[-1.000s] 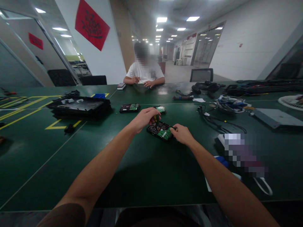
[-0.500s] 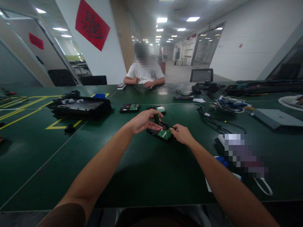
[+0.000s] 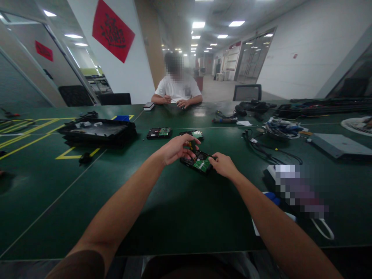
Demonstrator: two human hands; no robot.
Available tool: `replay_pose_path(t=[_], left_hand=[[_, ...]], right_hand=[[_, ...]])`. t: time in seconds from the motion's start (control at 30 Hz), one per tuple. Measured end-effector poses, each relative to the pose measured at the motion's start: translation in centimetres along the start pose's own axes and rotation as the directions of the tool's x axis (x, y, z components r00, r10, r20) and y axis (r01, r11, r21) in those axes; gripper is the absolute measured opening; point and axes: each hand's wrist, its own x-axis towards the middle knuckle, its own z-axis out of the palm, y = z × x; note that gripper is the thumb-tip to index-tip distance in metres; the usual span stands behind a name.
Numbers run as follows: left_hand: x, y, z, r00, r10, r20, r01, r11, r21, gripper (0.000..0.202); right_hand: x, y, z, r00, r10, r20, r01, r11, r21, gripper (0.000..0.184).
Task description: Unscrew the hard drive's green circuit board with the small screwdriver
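Note:
A hard drive with a green circuit board (image 3: 202, 165) lies on the dark green table in front of me. My left hand (image 3: 176, 149) is closed round the short dark handle of a screwdriver (image 3: 193, 145), which stands over the drive's far left part. The screwdriver's tip is hidden. At the drive's right end, my right hand (image 3: 224, 165) grips the edge between thumb and fingers. Just behind my left hand lies a second hard drive (image 3: 198, 134), partly covered. Farther left is another hard drive (image 3: 159, 133) with its green board facing up.
A black plastic housing (image 3: 99, 131) stands at the left. To the right are black cables (image 3: 258, 149), a bowl of wires (image 3: 281, 128), a grey metal box (image 3: 343, 145) and a blurred-out object (image 3: 302, 190). A person in a white shirt (image 3: 177, 90) sits opposite, hands on the table.
My left hand's lower fingers have curled in from a straighter pose, baring more of the drive, and the screwdriver handle looks turned. My right hand and the drive stay in place.

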Motion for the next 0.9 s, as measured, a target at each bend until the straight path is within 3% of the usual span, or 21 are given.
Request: replay_pose_path(t=[0.2, 0.43, 0.7, 0.9], left_hand=[[0.2, -0.2, 0.36, 0.999, -0.03, 0.014, 0.031, 0.994, -0.101, 0.024], [0.09, -0.1, -0.12, 1.0, -0.004, -0.008, 0.004, 1.0, 0.005, 0.029], [0.22, -0.24, 0.05, 0.998, -0.058, 0.01, 0.059, 0.997, -0.053, 0.027], [0.27, -0.23, -0.18, 1.0, 0.004, -0.019, -0.003, 0.999, 0.046, 0.031]], right_hand=[[0.1, 0.09, -0.02, 1.0, -0.017, -0.001, 0.017, 1.0, -0.004, 0.036], [0.07, 0.04, -0.04, 1.0, -0.009, -0.006, 0.009, 1.0, -0.017, 0.035], [0.03, -0.08, 0.02, 1.0, -0.025, -0.016, 0.025, 1.0, -0.018, 0.035], [-0.08, -0.2, -0.05, 1.0, -0.012, -0.009, 0.012, 1.0, -0.01, 0.036]])
